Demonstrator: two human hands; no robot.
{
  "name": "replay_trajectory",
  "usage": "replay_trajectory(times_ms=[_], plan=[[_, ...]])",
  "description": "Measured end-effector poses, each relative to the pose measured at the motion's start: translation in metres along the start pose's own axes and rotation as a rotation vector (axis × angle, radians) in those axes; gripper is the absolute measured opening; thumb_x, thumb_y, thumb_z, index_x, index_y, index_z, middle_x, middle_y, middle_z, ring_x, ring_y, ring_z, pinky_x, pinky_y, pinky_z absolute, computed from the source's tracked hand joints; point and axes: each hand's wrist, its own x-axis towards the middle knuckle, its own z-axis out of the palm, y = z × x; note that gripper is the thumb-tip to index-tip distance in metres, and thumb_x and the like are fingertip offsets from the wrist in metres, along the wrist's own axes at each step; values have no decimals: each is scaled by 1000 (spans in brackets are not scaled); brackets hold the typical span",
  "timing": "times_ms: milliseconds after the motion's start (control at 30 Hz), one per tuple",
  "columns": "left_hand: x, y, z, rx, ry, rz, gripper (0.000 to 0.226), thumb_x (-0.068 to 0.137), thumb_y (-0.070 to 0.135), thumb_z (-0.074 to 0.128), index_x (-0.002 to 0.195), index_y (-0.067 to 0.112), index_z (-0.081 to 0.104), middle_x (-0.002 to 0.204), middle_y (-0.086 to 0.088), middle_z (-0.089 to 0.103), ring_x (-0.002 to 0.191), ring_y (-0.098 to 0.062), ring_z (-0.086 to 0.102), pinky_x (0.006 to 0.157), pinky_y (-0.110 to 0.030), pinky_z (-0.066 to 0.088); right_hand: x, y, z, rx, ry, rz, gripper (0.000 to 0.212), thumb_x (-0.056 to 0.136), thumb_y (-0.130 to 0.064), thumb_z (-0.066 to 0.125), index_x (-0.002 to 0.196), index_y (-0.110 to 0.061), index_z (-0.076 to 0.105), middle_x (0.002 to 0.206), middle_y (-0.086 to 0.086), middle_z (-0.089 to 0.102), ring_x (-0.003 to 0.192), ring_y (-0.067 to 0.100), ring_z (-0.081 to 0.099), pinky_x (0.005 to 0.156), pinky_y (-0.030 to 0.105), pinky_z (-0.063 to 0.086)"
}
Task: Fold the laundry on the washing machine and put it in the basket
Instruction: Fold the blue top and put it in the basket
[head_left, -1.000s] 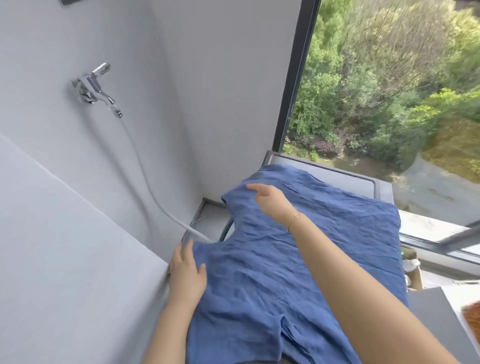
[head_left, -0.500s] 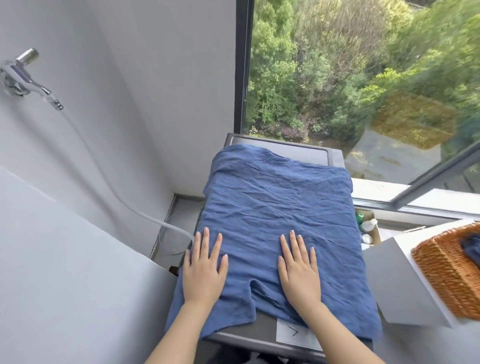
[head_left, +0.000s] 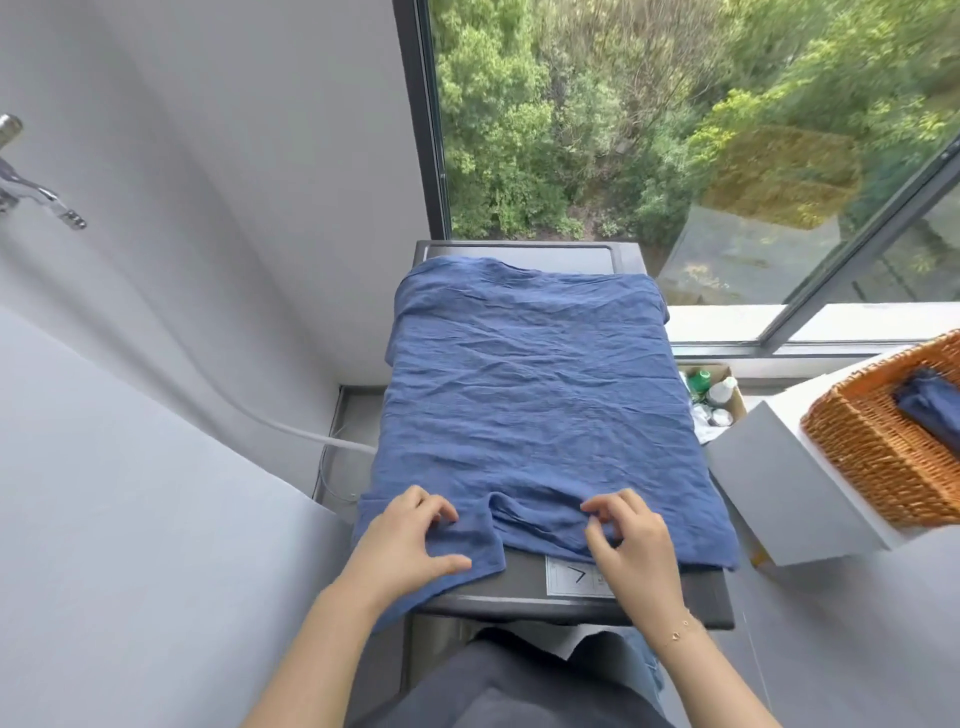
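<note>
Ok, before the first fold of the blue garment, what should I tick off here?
1. Garment spread flat on the washer: ok, only creased.
2. Left hand on the near hem: ok, fingers curled on cloth.
3. Right hand on the near hem: ok, fingertips pinching.
4. Both grips firm: cannot tell.
5. Basket has room: ok, one dark item inside.
6. Far edge fully on the washer: not ok, corners hang over.

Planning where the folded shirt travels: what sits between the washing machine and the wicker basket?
In the head view, an open cardboard box of bottles stands on the floor beside the washing machine; the wicker basket rests on a white box.
</note>
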Motion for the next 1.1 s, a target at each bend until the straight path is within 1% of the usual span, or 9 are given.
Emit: replay_trajectory(times_ms=[100, 267, 467, 600, 767, 833, 900, 1000, 1100], plan=[[-6, -1, 21, 230, 11, -50, 72, 48, 73, 49, 112, 39, 49, 108, 17, 37, 105, -8, 38, 83, -27, 32, -13, 12, -10, -77, -56, -9, 24, 71, -5, 67, 83, -26, 63, 73, -16, 47, 62, 3, 46, 66, 37, 47], [-5, -6, 22, 78, 161, 46, 5, 86, 28, 63, 87, 31, 59, 94, 19, 46, 94, -8, 47, 77, -27, 34, -25, 23, -18, -184, -47, -38, 15, 67, -18, 68, 79, -26, 65, 74, -25, 41, 69, 7, 49, 65, 31, 41], [-20, -8, -11, -182, 199, 47, 20, 92, 18, 60, 78, 28, 49, 80, 13, 57, 76, -5, 52, 74, -23, 42, -27, 28, -22, -190, 6, -193, 27, 78, 1, 71, 74, -20, 54, 73, -12, 48, 67, 10, 45, 65, 28, 36], [-48, -5, -18, -286, 317, 38, 16, 89, 10, 63, 78, 20, 56, 80, 9, 59, 77, -7, 54, 74, -21, 41, -38, 21, -30, -61, 206, -254, 5, 90, -17, 53, 89, -21, 51, 86, -7, 51, 78, 11, 47, 72, 27, 36], [-68, -11, 11, -51, 220, -87, 28, 85, 13, 66, 73, 36, 54, 80, 15, 61, 83, -4, 56, 78, -27, 45, -55, 39, -34, -136, -63, -280, 13, 83, -8, 64, 82, -18, 56, 87, -11, 49, 76, 12, 50, 66, 28, 43], [-76, -10, 24, 11, 115, -242, 29, 83, 16, 65, 72, 40, 54, 82, 19, 63, 85, -1, 58, 81, -25, 46, -63, 42, -39, -54, -104, -185, 9, 83, -10, 62, 83, -19, 61, 88, -14, 52, 81, 8, 53, 68, 23, 45], [-78, -2, 32, -139, 123, -355, 25, 84, 12, 64, 75, 35, 59, 83, 16, 66, 80, -3, 62, 72, -13, 45, -70, 38, -51, 114, -49, 33, 14, 87, -8, 58, 83, -20, 65, 83, -14, 58, 78, 8, 57, 68, 15, 43], [-75, 14, 44, -646, 238, -660, 13, 93, 6, 56, 82, 11, 62, 81, -3, 69, 67, -14, 61, 53, -12, 40, -74, 35, -67, 444, -22, 489, 21, 88, 2, 55, 84, -12, 70, 70, -2, 69, 67, 17, 63, 62, 20, 49], [-77, 27, 60, -1146, 40, -895, 28, 98, 32, 52, 96, 6, 62, 91, -7, 70, 82, -18, 63, 65, -27, 45, -75, 33, -75, 588, -74, 672, 19, 90, 3, 51, 91, 0, 70, 72, 10, 72, 73, 26, 70, 58, 18, 54]])
